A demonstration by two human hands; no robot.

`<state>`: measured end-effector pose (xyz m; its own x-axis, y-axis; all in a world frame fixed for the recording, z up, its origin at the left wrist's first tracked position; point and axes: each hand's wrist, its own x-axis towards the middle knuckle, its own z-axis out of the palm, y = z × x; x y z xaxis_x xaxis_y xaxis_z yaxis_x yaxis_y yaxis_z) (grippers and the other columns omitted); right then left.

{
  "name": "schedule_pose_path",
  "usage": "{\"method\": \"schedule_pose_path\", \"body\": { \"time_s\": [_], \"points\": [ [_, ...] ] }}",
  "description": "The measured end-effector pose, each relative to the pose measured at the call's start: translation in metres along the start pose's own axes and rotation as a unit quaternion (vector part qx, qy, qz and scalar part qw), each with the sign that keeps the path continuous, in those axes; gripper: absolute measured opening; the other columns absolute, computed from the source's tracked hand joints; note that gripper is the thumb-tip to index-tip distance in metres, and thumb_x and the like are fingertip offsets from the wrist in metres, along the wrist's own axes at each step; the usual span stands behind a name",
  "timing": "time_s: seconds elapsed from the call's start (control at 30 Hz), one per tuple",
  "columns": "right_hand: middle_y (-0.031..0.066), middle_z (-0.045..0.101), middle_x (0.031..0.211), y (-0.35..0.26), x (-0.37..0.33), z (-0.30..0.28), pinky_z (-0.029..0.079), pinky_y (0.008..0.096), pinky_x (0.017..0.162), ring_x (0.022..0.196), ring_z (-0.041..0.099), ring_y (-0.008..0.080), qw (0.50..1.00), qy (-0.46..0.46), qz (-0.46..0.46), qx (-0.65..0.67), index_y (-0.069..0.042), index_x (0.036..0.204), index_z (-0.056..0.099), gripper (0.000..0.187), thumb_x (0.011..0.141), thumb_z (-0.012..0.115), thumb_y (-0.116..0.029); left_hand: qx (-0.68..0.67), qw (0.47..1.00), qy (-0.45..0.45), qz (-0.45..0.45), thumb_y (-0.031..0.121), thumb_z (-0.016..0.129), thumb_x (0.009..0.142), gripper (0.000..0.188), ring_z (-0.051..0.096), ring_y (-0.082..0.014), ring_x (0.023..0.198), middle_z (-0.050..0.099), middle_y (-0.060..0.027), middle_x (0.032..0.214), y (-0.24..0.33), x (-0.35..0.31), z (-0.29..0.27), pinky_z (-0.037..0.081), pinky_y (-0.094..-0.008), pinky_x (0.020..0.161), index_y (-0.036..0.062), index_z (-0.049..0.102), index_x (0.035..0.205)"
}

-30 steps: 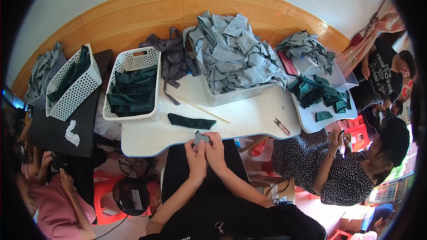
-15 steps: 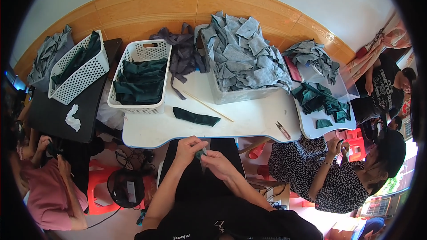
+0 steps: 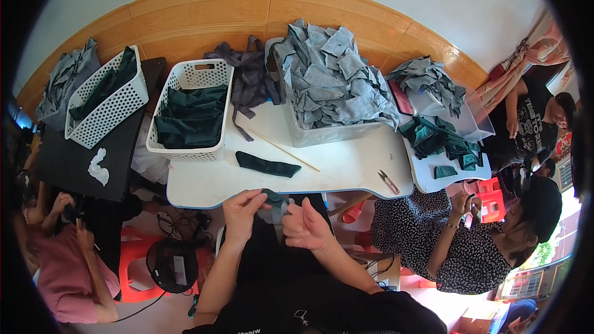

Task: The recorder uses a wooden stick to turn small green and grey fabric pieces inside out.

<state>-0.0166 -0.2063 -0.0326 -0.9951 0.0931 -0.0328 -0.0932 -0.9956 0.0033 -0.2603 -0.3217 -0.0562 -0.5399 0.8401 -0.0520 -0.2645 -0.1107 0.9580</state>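
Green cloth (image 3: 273, 205) held, stick (image 3: 284, 149), snips (image 3: 389, 183) beyond

Black short-sleeved top (image 3: 365, 316), small pale diamond-shaped print (image 3: 301, 315), white lettering (image 3: 250, 332), black legwear (image 3: 265, 258)

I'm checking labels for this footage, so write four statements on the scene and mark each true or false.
1. The left hand pinches a small green and grey fabric piece. True.
2. The thin stick lies inside a white basket. False: it lies on the white table.
3. The snips lie to the right of the dark green strip. True.
4. All cloth in the large bin sits below its rim. False: grey pieces heap above it.
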Motion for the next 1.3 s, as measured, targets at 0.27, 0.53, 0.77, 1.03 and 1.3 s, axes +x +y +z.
{"method": "schedule_pose_path", "body": {
  "time_s": [0.27,0.53,0.77,1.03,1.3],
  "points": [
    [0.0101,0.075,0.181,0.008,0.004,-0.003,0.061,0.0404,0.120,0.149,0.067,0.0180,0.735,0.211,-0.202,-0.612,-0.012,0.210,0.043,0.090,0.128,0.080,-0.016,-0.245,0.962,0.116,-0.043,0.002,0.091,0.125,0.024,0.093,-0.0249,0.089,0.098,-0.0159,0.124,0.005,0.018,-0.004,0.080,-0.0386,0.086,-0.0063,0.091,0.147],
    [0.0050,0.093,0.145,-0.029,0.002,0.039,0.071,0.0398,0.116,0.129,0.088,0.0170,0.873,0.238,-0.258,-0.339,-0.011,0.185,0.074,0.068,0.120,0.091,-0.009,-0.164,0.975,0.146,0.008,0.000,0.087,0.127,0.023,0.086,-0.0153,0.103,0.090,-0.0048,0.124,0.026,0.019,-0.040,0.072,-0.0315,0.099,-0.0030,0.086,0.149],
    [0.0026,0.093,0.127,-0.056,0.027,0.091,0.067,0.0344,0.107,0.111,0.085,0.0149,0.879,0.255,-0.195,-0.351,-0.018,0.197,0.064,0.082,0.119,0.089,-0.015,0.022,0.998,-0.059,0.023,-0.006,0.088,0.123,0.026,0.086,-0.0134,0.124,0.091,-0.0090,0.144,0.041,-0.015,0.013,0.068,-0.0292,0.109,-0.0018,0.089,0.148],
    [0.0055,0.088,0.129,-0.030,0.048,0.059,0.063,0.0329,0.096,0.104,0.078,0.0134,0.786,0.278,-0.404,-0.377,-0.016,0.183,0.077,0.055,0.129,0.087,-0.021,-0.117,0.989,0.032,-0.080,-0.002,0.095,0.120,0.016,0.084,-0.0073,0.097,0.094,-0.0032,0.116,0.001,-0.001,0.020,0.066,-0.0242,0.091,-0.0014,0.096,0.136],
    [0.0023,0.088,0.129,-0.011,0.046,0.060,0.065,0.0295,0.095,0.107,0.079,0.0108,0.560,0.330,-0.279,-0.707,-0.004,0.148,0.095,0.034,0.118,0.103,-0.015,-0.100,0.992,-0.009,-0.076,-0.004,0.095,0.120,0.022,0.086,-0.0096,0.106,0.094,-0.0077,0.131,0.001,0.005,0.017,0.069,-0.0260,0.096,-0.0043,0.094,0.141]
  ]
}}
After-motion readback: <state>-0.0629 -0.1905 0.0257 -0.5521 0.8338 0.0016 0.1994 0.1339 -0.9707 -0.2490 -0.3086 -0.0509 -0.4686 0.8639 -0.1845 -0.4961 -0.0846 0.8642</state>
